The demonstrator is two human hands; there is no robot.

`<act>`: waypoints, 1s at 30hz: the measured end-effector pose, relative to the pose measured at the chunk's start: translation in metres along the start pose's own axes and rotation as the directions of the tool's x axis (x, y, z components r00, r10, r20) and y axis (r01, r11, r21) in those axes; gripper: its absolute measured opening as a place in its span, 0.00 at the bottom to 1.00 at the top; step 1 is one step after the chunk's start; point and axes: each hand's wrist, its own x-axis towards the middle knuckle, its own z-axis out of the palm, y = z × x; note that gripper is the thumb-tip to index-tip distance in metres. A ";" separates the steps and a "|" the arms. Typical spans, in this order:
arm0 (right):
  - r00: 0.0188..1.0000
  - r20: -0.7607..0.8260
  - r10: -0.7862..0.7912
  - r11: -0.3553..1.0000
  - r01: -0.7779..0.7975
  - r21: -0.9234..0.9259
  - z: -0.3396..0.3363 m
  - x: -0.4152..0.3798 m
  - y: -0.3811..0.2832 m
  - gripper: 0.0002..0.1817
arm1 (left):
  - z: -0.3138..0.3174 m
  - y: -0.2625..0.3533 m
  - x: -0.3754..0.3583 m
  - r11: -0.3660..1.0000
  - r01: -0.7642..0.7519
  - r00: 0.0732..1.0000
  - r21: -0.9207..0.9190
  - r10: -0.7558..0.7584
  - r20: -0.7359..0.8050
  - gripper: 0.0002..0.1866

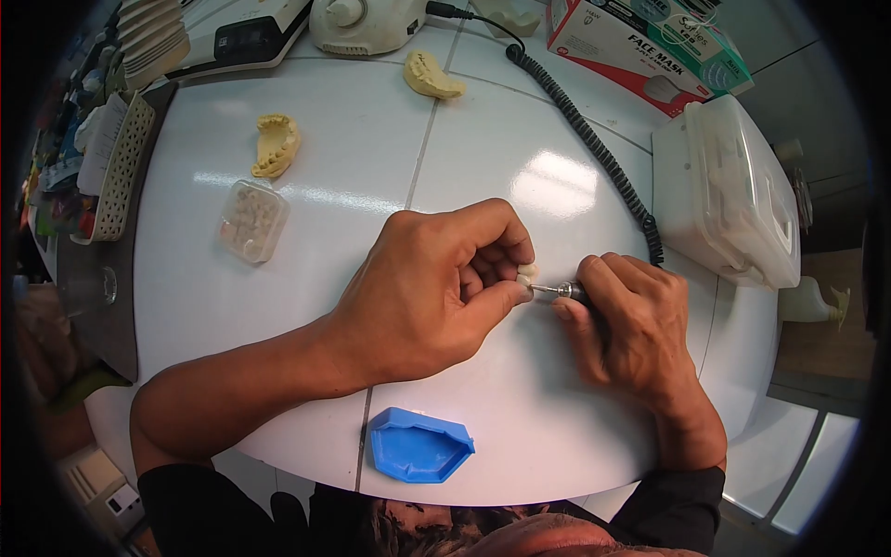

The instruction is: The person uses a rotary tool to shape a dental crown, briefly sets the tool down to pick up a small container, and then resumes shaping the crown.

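Note:
My left hand [432, 288] pinches a small whitish dental crown piece [527, 272] between thumb and fingertips, above the white table. From the right, my right hand [636, 320] grips a dental handpiece [572, 291] like a pen. Its thin metal bur points left and reaches the crown piece, close to my left thumb; whether it touches cannot be made out. Most of the handpiece body is hidden under my right fingers. Nearer my body lies an open blue plastic case [422, 447].
Two yellow dental casts [276, 146] [432, 76] lie farther back. Beside one is a clear box [252, 221] of small pale pieces. A coiled black cord [585, 130] runs from the white control unit [364, 23] towards my right hand. A white container [724, 190] and mask box [640, 51] stand right.

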 end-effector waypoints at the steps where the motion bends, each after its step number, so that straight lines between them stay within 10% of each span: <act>1: 1.000 -0.001 0.000 1.000 0.000 0.003 0.000 0.000 0.000 0.17 | 0.000 0.000 0.000 1.000 0.002 1.000 -0.001 -0.002 0.003 0.11; 30: 1.000 -0.014 0.026 0.999 -0.026 -0.025 0.000 -0.001 -0.004 0.17 | 0.003 0.001 0.000 0.998 -0.052 0.999 0.036 0.053 -0.005 0.12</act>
